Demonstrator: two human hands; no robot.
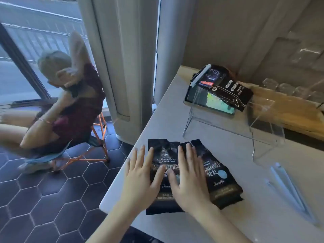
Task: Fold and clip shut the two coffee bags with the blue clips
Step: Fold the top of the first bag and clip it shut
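Two black coffee bags lie flat side by side near the front left corner of the white counter, tops unfolded and pointing away from me. My left hand [140, 178] rests flat, fingers spread, on the left coffee bag [164, 155]. Spread the same way, my right hand [188, 178] presses across the seam between that bag and the right coffee bag [222, 186]. Two long pale blue clips [289, 188] lie on the counter to the right of the bags, apart from both hands.
A clear acrylic stand [233, 123] sits behind the bags, over a tablet [212, 102]; another black bag with a white clip [222, 83] lies on top. Glasses [284, 88] and a wooden tray [287, 109] are at the back right. A person sits on an orange stool [98, 137] at left, beyond the counter edge.
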